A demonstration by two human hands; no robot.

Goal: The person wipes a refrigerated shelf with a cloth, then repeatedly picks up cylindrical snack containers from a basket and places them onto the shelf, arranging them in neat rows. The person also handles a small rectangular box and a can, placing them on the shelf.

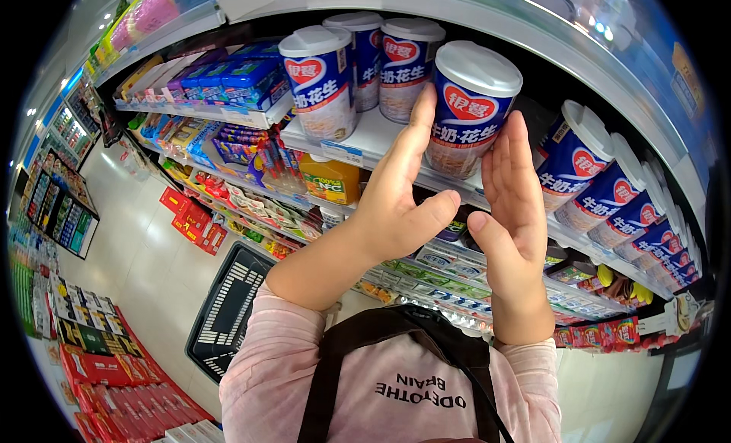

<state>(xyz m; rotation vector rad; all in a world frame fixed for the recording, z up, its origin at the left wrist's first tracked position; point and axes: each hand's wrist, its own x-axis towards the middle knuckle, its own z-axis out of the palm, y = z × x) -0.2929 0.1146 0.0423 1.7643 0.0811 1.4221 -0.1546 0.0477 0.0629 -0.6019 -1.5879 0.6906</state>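
Observation:
Between my two hands stands a blue-and-white drink can (471,109) with a pale plastic lid and a red heart on its label. My left hand (402,183) lies with straight fingers along the can's left side, and my right hand (514,197) flanks its lower right side. Both thumbs point inward below the can, clear of it. The can is at the front edge of a white shelf (371,135), upright or nearly so. Matching cans (320,83) are on its left, and a receding row of the same cans (577,157) is on its right.
Blue packets (251,77) fill the shelf section at left. Below are an orange juice bottle (330,179) and snack packs. A dark shopping basket (249,254) is low at my left. Red boxes (194,220) sit on the floor, with stacked red packages (114,369) across the aisle.

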